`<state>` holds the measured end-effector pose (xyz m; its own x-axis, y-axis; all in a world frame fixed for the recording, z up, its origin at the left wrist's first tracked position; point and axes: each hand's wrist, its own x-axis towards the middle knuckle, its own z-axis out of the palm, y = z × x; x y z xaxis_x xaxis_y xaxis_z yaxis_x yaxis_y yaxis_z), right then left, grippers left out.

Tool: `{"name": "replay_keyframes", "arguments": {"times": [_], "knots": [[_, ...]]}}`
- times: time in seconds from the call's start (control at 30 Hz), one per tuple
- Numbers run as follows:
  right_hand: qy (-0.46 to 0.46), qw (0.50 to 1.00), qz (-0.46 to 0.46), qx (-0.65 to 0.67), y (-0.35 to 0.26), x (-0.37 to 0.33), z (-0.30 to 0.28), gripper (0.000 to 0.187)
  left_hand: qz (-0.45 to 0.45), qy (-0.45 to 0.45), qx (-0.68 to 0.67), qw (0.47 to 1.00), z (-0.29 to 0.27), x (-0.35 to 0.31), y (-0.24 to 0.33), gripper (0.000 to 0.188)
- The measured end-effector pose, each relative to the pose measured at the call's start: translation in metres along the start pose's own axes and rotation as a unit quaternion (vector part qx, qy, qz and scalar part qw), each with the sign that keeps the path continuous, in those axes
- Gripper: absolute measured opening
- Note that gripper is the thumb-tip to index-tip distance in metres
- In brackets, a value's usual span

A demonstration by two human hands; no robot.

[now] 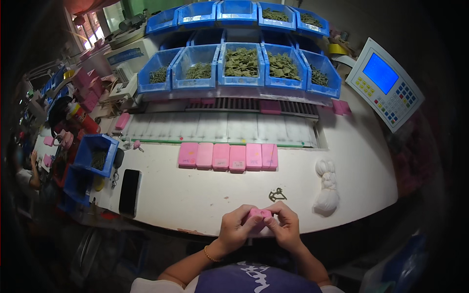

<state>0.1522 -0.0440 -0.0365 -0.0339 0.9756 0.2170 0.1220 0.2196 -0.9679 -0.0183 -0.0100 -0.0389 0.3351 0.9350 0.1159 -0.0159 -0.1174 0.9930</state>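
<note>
Both my hands grip a small pink rubber mould (pixel 260 214) at the near edge of the white table. My left hand (pixel 235 227) closes on its left side, and my right hand (pixel 285 226) on its right, thumbs at the near face. A small hole shows in the mould's upper side; the lower part is hidden by my fingers. Just beyond my right hand lies a small dark green openwork piece (pixel 277 195). Farther off, several pink moulds (pixel 221 156) stand side by side in a row, some with pale labels or markings.
A white bundle (pixel 327 187) lies to the right, a black phone (pixel 130 193) to the left. Blue bins (pixel 242 66) with green pieces rise behind a glass-topped panel (pixel 220 128). A control panel with a blue screen (pixel 383 73) stands at right. Blue trays (pixel 97 155) sit left.
</note>
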Motion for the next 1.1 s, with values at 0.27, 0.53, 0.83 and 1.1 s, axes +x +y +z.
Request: {"name": "replay_keyframes", "arguments": {"times": [0.27, 0.53, 0.83, 1.1], "knots": [[-0.065, 0.964, 0.048, -0.255, -0.01, 0.055, -0.025, 0.047, 0.146, 0.154, 0.401, 0.891, -0.075, 0.004, -0.008, 0.033], [-0.116, 0.893, -0.07, -0.43, 0.031, 0.137, -0.064, 0.09, 0.061, 0.001, 0.508, 0.859, -0.093, -0.003, 0.026, 0.041], [-0.124, 0.935, -0.033, -0.331, 0.031, 0.141, -0.072, 0.097, 0.042, 0.193, 0.604, 0.772, -0.093, 0.231, -0.029, 0.042], [-0.096, 0.968, -0.081, -0.219, 0.0, 0.106, -0.076, 0.098, -0.048, -0.046, 0.285, 0.956, -0.061, 0.153, 0.022, 0.054]]}}
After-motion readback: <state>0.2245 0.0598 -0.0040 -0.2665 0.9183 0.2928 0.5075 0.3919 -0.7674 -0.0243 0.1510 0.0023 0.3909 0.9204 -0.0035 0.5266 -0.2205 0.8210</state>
